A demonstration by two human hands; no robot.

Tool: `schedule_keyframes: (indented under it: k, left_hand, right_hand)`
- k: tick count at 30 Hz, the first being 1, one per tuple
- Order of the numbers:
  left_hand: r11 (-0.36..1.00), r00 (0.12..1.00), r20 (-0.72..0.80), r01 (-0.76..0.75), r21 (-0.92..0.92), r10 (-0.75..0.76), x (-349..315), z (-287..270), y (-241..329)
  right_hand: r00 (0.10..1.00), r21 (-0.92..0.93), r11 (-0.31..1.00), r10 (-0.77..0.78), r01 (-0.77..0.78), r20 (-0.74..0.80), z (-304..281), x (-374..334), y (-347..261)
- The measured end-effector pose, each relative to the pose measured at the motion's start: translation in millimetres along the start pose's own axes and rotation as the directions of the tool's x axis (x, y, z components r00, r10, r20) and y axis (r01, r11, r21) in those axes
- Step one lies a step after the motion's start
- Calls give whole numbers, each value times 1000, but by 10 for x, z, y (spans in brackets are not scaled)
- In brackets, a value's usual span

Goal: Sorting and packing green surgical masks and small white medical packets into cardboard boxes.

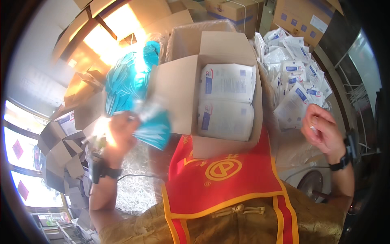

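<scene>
My left hand (pixel 122 132), smeared by motion, grips a teal thin folded piece (pixel 154 131) with a blurred clear or whitish part above it. It is left of an open cardboard box (pixel 174 93) that holds two stacks of white flat packets (pixel 227 83) with blue and red print. On the right, my right hand (pixel 323 130) is raised with its fingers curled into a pinch. A small pale spot shows at its fingertips, too small to name. Just beside it lies a heap of similar white packets (pixel 290 103).
A pile of teal pieces (pixel 128 81) lies at the far left, partly in glaring sunlight. Cardboard boxes (pixel 231 12) stand behind. Several opened small cartons (pixel 61 156) are heaped at the left. Shredded-looking clear plastic (pixel 136 187) is below my left hand.
</scene>
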State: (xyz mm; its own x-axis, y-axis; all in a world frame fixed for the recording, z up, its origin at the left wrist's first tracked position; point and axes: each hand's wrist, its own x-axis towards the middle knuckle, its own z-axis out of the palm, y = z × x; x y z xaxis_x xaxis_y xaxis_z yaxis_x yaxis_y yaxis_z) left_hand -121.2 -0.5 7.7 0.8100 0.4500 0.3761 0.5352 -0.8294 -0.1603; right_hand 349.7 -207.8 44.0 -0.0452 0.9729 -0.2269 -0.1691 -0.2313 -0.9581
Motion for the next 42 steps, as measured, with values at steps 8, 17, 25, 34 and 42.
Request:
schedule_keyframes:
  k: [8, 17, 25, 34, 42]
  left_hand:
    - [888, 867, -235, -458, -31, 439, 542, -117, 772]
    - [873, 844, -266, -487, -22, 465, 597, -87, 888]
    - [928, 951, -62, -310, -206, 304, 445, -125, 726]
    - [996, 992, -84, 88, -25, -90, -243, 38, -103]
    - [925, 914, -187, -376, -55, 361, 424, -115, 679]
  right_hand:
    - [970, 117, 993, -20, -9, 243, 738, 1009, 221]
    - [786, -556, 661, -85, 504, 612, 1235, 1110, 194]
    - [824, -656, 539, -139, 529, 550, 934, 446, 74]
    - [995, -430, 901, -91, 61, -48, 74, -399, -117]
    - [977, 243, 970, -45, -7, 209, 500, 759, 226]
